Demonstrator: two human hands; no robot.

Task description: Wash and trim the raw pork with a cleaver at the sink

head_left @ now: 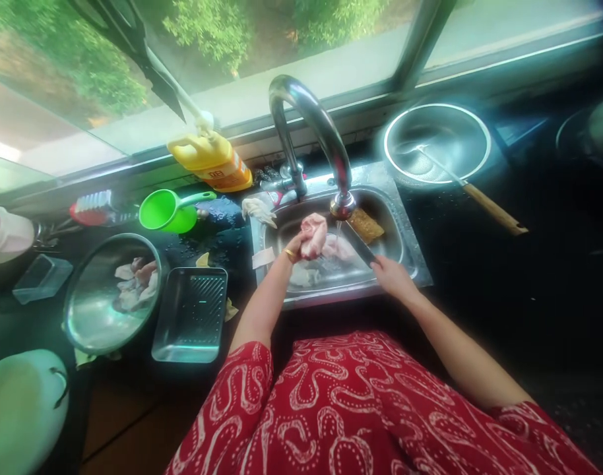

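Well, I see my left hand (295, 249) clenched around a raw meat piece (314, 235) over the steel sink (405, 227), beneath the faucet (326, 135); my right hand (388, 272) grips a knife (358, 243) (blade in the basin). One steel bowl (84, 310) holds more meat, beside one tray (190, 316).

A pale pink piece of raw meat (314, 235) is held upright over the left half of the steel sink (405, 231), while a dark-bladed knife (359, 243) slants across its middle.
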